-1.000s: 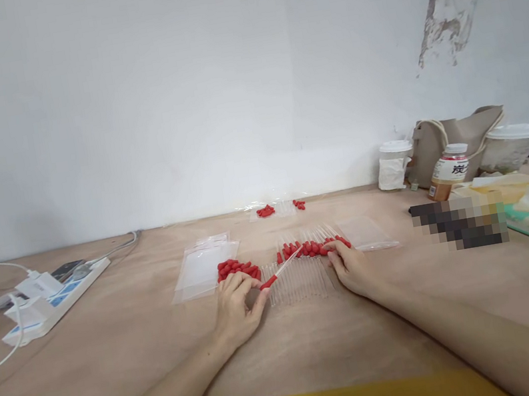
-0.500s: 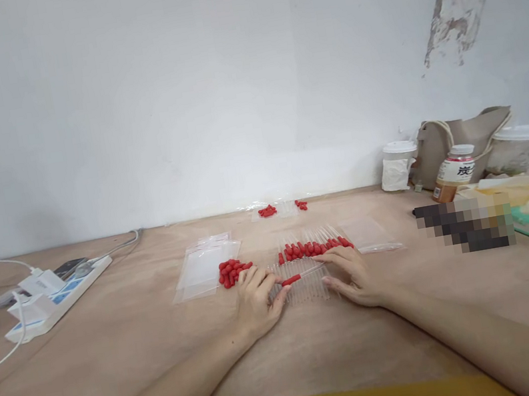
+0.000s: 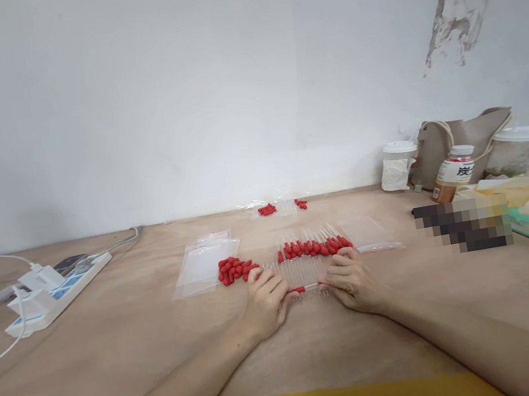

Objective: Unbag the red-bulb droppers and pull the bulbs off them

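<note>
Together, left hand point(image 3: 265, 299) and right hand point(image 3: 352, 278) pinch one red-capped tube point(image 3: 306, 288) by its ends; capped tubes point(image 3: 314, 248) lie behind, bare tubes point(image 3: 297, 272) and loose caps point(image 3: 234, 270) alongside

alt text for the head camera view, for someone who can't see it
Two bare hands, left hand and right hand, pinch a thin red-capped tube between them over a row of clear tubes on a tan table. A pile of red caps lies left; a power strip far left, a bottle right.
</note>
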`<state>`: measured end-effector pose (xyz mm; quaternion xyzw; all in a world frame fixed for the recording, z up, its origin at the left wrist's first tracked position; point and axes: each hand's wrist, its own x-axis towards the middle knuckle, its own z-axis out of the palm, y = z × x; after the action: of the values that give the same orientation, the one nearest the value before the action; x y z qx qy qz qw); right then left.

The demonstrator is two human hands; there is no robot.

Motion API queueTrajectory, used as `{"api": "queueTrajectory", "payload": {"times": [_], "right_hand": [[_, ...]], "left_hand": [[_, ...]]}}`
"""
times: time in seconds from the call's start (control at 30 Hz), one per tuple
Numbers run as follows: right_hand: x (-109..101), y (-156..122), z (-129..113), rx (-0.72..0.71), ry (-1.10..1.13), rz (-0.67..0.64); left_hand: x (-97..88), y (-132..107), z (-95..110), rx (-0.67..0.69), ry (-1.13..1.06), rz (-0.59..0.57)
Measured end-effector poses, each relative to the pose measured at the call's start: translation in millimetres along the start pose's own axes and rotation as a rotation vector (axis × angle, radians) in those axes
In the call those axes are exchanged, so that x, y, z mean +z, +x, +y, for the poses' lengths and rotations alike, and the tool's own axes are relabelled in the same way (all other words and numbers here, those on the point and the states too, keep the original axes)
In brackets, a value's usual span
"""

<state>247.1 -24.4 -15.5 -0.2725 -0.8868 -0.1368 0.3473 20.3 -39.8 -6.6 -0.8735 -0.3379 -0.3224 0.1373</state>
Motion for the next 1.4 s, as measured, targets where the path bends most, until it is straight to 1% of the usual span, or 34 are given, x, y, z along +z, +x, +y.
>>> {"api": "queueTrajectory", "payload": {"times": [0.13,0.2,0.27,0.3,0.33,0.4,0.43,0.5,0.53,0.57,0.6,0.67,0.73,0.8,0.87,0.97,1.13,1.27,1.4], "right_hand": [[1,-2,-3,-0.033,0.019,0.061],[0,-4,-2,-0.032,0.034,0.064],[-4,-7,1,-0.018,0.043,0.056],[-8,-8,5,0.006,0.037,0.066],[-12,-10,10,0.041,0.026,0.077],[-19,-13,20,0.154,-0.024,0.111],[-23,-13,24,0.204,-0.042,0.097],[-27,-13,29,0.275,-0.053,0.037],[-29,-13,29,0.309,-0.053,0.001],[-29,-13,29,0.345,-0.058,-0.031],[-30,-13,28,0.381,-0.074,-0.053],[-29,-14,26,0.430,-0.152,-0.056],[-27,-16,25,0.424,-0.255,-0.034],[-24,-18,24,0.382,-0.323,-0.045],[-19,-19,23,0.345,-0.342,-0.083],[-10,-19,19,0.335,-0.349,-0.117],[0,-12,6,0.396,-0.372,-0.169],[2,-7,-3,0.450,-0.357,-0.239],[1,-4,-7,0.502,-0.281,-0.305]], "left_hand": [[1.5,-2,3,0.082,0.040,0.054],[0.2,-4,4,0.120,0.055,0.064],[-6.2,-5,0,0.133,0.070,0.066],[-12.0,-6,-5,0.112,0.073,0.075],[-19.4,-6,-12,0.068,0.075,0.098],[-37.3,-6,-31,-0.105,0.063,0.174],[-46.4,-5,-43,-0.214,0.054,0.241],[-61.6,-5,-65,-0.375,0.008,0.298],[-67.0,-6,-75,-0.453,-0.003,0.289],[-70.8,-7,-84,-0.531,-0.005,0.250],[-73.5,-9,-92,-0.613,0.002,0.185],[-76.6,-14,-103,-0.765,0.010,0.007],[-78.5,-18,-108,-0.890,0.022,-0.148],[-78.8,-20,-109,-0.986,0.040,-0.230],[-75.7,-21,-108,-1.058,0.055,-0.247],[-65.0,-22,-110,-1.076,0.051,-0.233],[-49.2,-24,-118,-1.073,0.038,-0.185],[-45.5,-26,-126,-1.071,-0.009,-0.192],[-43.6,-30,-135,-1.072,-0.016,-0.191]]}}
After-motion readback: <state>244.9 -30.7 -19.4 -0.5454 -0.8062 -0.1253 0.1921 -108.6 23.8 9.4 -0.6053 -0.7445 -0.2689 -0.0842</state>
